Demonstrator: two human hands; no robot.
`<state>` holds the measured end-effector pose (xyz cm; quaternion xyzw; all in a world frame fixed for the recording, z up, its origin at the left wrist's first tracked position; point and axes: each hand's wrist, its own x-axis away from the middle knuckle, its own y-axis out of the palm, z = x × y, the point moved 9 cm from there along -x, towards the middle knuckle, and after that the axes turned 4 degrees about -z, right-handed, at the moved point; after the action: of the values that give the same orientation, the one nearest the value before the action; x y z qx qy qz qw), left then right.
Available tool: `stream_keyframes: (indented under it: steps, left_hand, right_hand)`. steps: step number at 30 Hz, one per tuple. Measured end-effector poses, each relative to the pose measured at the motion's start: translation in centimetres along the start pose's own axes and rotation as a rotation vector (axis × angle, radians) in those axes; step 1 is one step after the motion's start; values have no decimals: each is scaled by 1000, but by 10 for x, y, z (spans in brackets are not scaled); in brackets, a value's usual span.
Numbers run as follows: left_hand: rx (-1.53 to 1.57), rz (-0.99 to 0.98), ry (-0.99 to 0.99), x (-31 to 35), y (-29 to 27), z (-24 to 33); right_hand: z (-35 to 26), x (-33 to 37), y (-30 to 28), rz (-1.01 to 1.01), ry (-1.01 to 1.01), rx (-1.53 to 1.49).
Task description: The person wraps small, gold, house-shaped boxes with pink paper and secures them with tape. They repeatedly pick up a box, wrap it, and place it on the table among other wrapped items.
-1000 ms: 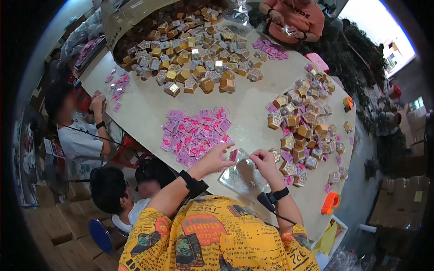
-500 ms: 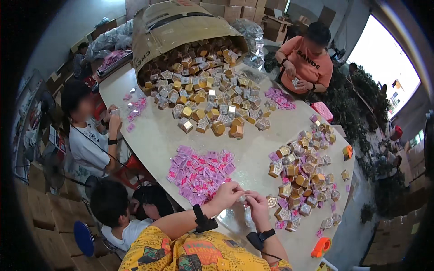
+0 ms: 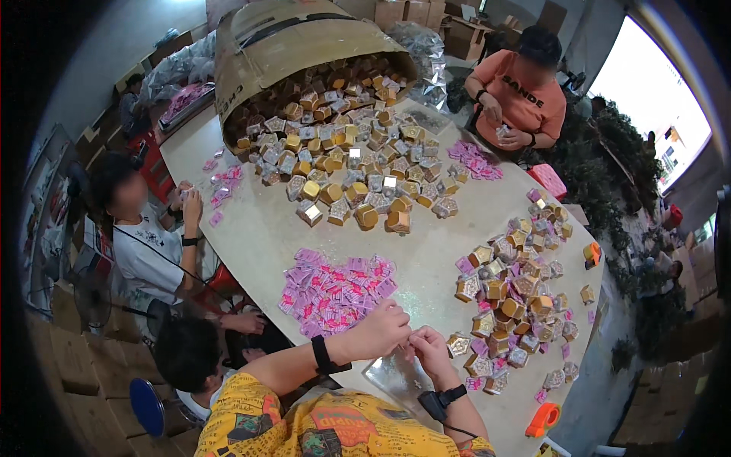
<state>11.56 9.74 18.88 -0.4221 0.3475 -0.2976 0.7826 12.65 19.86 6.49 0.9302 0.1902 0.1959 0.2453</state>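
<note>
Our left hand (image 3: 384,329) and right hand (image 3: 428,350) meet, fingers curled, over clear plastic (image 3: 396,378); we cannot tell what, if anything, they grasp. Pink packets (image 3: 331,295) lie left, gold boxes (image 3: 512,308) right, on the counter (image 3: 247,217), probably for easy reach
</note>
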Motion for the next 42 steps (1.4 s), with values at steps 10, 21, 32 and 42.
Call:
stream_keyframes:
  steps: [10,21,32,42]
  left_hand:
    - [-191,-196,199,-29,15,-6]
    - [-206,-206,261,-39,27,-13]
    - [129,-264,109,-37,64,-51]
    - [1112,-432,-695,-13,139,-137]
  right_hand:
    - [-1,-8,-11,-30,143,61]
    - [2,-17,-32,26,324,111]
    - [-15,-22,-28,107,309,353]
    - [-69,-34,11,78,-497,1461]
